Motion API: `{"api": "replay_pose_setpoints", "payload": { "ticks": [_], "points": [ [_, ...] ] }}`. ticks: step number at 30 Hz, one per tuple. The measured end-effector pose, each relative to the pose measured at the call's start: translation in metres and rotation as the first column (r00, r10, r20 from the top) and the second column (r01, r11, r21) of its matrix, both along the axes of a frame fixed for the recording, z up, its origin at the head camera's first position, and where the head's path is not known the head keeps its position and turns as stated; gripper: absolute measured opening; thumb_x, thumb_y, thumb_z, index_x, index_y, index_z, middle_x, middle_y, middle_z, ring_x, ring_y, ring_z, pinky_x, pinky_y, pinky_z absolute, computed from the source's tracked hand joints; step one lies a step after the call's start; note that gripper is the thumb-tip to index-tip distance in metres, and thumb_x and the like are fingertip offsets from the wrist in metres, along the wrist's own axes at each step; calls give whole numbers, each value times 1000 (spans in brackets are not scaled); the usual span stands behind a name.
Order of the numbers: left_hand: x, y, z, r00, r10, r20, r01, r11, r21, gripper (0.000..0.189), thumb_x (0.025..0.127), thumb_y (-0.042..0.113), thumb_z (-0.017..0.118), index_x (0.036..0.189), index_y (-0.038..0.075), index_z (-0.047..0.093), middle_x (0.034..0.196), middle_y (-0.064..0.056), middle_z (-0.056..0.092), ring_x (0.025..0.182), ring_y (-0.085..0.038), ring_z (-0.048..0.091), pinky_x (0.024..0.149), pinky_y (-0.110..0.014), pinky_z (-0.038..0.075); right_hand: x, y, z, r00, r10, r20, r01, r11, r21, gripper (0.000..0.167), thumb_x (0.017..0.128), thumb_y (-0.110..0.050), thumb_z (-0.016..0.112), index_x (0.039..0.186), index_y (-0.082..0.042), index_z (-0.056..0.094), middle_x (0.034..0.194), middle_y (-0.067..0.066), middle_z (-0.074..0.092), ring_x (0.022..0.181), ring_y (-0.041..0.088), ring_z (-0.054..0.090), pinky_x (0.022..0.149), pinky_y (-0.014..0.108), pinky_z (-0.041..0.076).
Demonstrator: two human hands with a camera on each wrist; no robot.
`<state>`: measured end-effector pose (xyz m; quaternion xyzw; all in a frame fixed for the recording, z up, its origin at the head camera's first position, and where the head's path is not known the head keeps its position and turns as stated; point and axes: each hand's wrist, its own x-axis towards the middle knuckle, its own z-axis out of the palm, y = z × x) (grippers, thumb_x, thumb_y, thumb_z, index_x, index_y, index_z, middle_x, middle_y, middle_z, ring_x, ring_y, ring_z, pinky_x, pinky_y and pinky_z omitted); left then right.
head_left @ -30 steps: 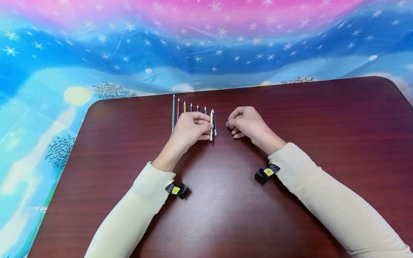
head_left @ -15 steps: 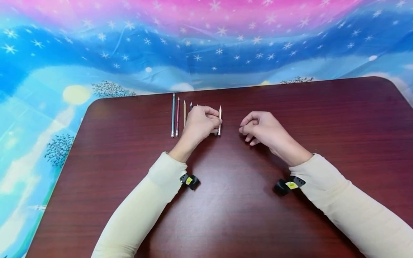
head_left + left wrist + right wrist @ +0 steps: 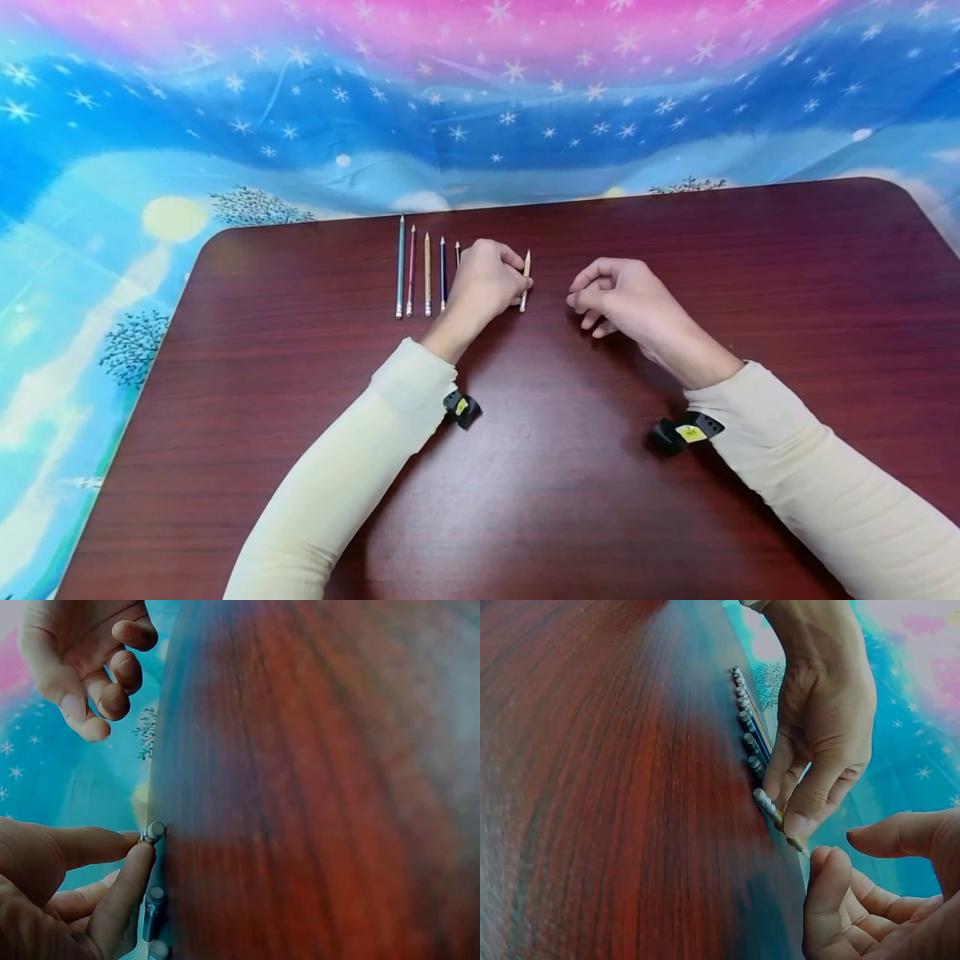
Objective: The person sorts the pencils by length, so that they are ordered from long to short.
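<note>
Between thumb and fingers, my left hand pinches a short yellow pencil, its sharpened tip pointing to the far edge. In the left wrist view the eraser end of that pencil shows at the fingertips. Left of the hand lies a row of pencils with their tips away from me: a teal pencil, a dark pink pencil, a yellowish pencil and a dark blue pencil among them. The hand covers others in the row. My right hand hovers to the right, fingers loosely curled, holding nothing.
Everything lies on a dark reddish wooden table with rounded far corners. Behind it hangs a blue and pink cloth with snowflakes. A small black camera sits on each wrist, the left camera and the right camera.
My left hand has carried the short yellow pencil rightward, past a dark blue pencil now hidden behind the hand. The left pencils have come into fuller view. My right hand has drawn back rightward.
</note>
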<state>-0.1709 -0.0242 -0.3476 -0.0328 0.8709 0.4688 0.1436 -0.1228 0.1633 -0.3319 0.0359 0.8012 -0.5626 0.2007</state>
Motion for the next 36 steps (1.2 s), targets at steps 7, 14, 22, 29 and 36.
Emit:
{"api": "replay_pose_setpoints", "payload": {
  "ticks": [7, 14, 22, 29, 36],
  "points": [
    [-3, 4, 0, 999, -36, -31, 33, 994, -107, 9, 93, 5, 77, 102, 4, 74, 87, -7, 79, 72, -12, 74, 62, -23, 60, 0, 2, -1, 1000, 0, 0, 0, 1000, 2, 21, 98, -8, 61, 115, 3, 57, 82, -7, 72, 66, 10, 63, 60, 25, 59],
    [-2, -1, 0, 995, -56, -78, 42, 986, -163, 11, 94, 2, 72, 104, 5, 74, 86, -4, 78, 71, -12, 70, 56, -20, 51, 0, 4, -3, 1000, 4, -4, -4, 1000, -7, 19, 98, -7, 60, 114, 3, 57, 81, -6, 70, 65, 10, 63, 59, 24, 58],
    [-2, -6, 3, 998, -54, -29, 49, 987, -154, 12, 97, 3, 68, 108, 7, 71, 84, -5, 77, 60, -15, 69, 49, -22, 53, 0, 4, -3, 1000, 5, 2, -5, 1000, -11, 19, 98, -7, 59, 114, 3, 57, 82, -4, 69, 65, 10, 63, 59, 24, 58],
    [-3, -7, 4, 998, -61, -33, 55, 984, -168, 11, 97, 3, 68, 107, 6, 71, 82, -4, 77, 60, -18, 71, 51, -24, 53, 0, 6, -4, 1000, 8, 1, -8, 1000, -10, 19, 98, -7, 60, 114, 3, 57, 82, -4, 69, 65, 10, 62, 59, 24, 58],
    [-2, -10, 4, 996, -61, -60, 50, 985, -168, 10, 96, 3, 69, 106, 6, 72, 82, -4, 77, 62, -18, 72, 98, -33, 57, 1, 7, -5, 1000, 5, 7, -4, 1000, -16, 18, 98, -6, 59, 113, 3, 57, 81, -4, 69, 65, 10, 62, 59, 24, 58]
  ]
}}
